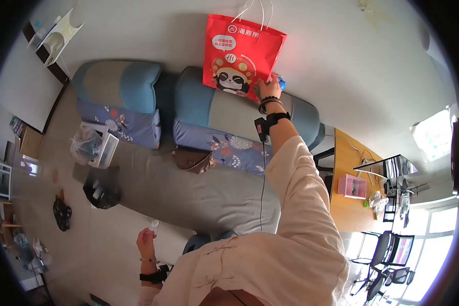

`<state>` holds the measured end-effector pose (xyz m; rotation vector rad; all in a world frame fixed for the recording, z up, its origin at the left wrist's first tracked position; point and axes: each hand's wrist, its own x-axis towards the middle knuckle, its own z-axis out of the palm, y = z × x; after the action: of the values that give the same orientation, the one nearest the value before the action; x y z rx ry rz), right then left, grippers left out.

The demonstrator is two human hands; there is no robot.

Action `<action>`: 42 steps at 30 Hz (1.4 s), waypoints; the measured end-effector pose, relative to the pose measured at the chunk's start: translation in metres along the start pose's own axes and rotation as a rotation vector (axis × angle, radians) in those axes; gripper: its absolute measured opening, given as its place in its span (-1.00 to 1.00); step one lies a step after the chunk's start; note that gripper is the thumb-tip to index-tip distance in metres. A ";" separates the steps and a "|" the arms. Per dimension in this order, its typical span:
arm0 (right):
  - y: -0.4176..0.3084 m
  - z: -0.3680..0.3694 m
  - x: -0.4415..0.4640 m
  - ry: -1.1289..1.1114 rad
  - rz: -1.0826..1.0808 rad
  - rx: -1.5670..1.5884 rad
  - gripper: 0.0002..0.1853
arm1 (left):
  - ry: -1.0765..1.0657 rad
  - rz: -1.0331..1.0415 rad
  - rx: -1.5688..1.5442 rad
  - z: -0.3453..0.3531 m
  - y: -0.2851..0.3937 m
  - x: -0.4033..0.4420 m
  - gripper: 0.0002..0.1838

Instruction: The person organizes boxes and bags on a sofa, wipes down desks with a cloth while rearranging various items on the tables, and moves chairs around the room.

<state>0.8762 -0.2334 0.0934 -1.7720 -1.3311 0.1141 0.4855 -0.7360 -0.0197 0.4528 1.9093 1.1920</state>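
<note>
My right hand (270, 88) reaches out to the lower right corner of a red paper bag (242, 53) with white rope handles and a panda print. Its fingers are closed around a small, rounded blue object (282, 83), mostly hidden, whose kind I cannot make out. The bag stands upright on the top of the sofa back (194, 104), against the wall. My left hand (146, 242) hangs low at my side over the floor, fingers loosely curled in, with nothing visible in them. Both wrists wear bracelets and a black strapped device.
A brown handbag (193, 159) lies on the grey sofa seat (229, 199). To the left are a white box (106, 148) with a plastic bag and a black bag (102, 191). A wooden desk (349, 214) on the right bears a pink basket (352, 186) and a monitor.
</note>
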 end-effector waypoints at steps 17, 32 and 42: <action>0.049 -0.055 -0.116 -0.107 0.288 0.675 -0.69 | -0.245 0.182 0.067 0.023 0.005 0.015 -0.79; 0.134 -0.280 -0.488 -0.324 1.355 0.368 -0.68 | -0.439 0.471 0.638 0.243 -0.060 0.299 -0.73; 0.131 -0.311 -0.594 -0.199 1.501 -0.168 -0.75 | -0.669 0.728 1.741 0.356 -0.051 0.317 -0.25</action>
<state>0.8917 -0.8996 -0.0546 -2.5674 0.1524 1.0114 0.5832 -0.3478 -0.2834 2.1822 1.6736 -0.6431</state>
